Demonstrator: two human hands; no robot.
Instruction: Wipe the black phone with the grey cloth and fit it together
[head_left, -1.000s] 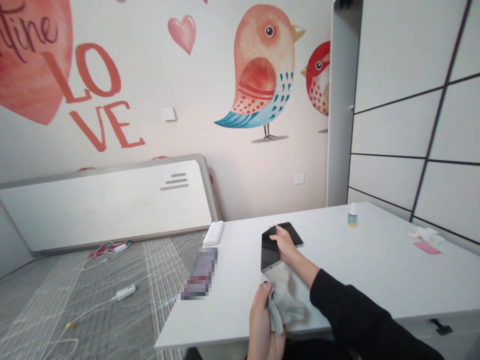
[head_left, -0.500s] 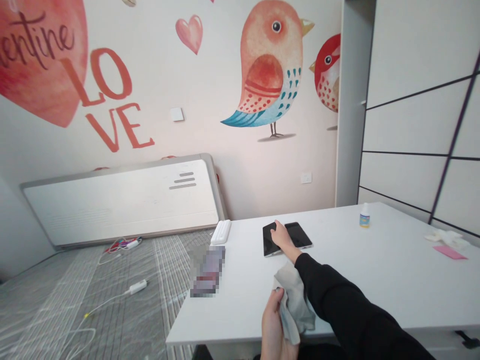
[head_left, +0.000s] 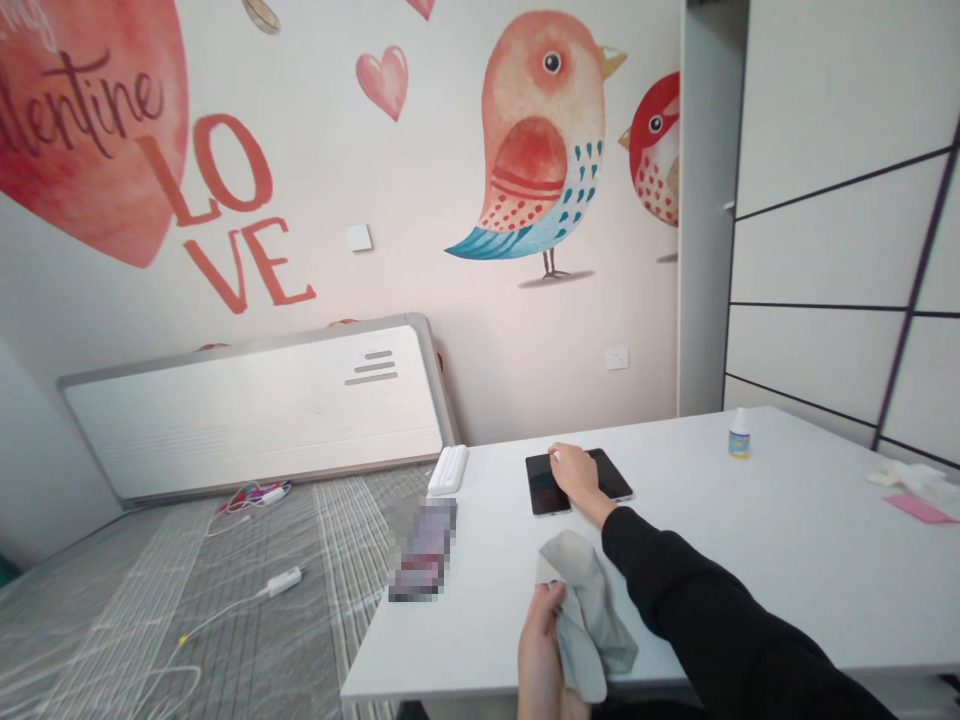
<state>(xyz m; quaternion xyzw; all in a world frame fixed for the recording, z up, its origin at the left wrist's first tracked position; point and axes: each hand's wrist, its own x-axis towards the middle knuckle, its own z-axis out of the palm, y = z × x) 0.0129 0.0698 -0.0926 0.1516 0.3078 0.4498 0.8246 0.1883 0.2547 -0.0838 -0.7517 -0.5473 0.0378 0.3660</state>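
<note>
Head view: the right hand [head_left: 578,477] lies over a black tablet [head_left: 541,490] on the white tabletop [head_left: 787,570], its fingers draped across the device; whether they grip cannot be told. The left hand [head_left: 540,650] has its fingers closed on a grey cleaning cloth [head_left: 589,610], apart from the tablet. Wiping appears to be in hand; the next move calls for bringing the cloth onto the glass.
</note>
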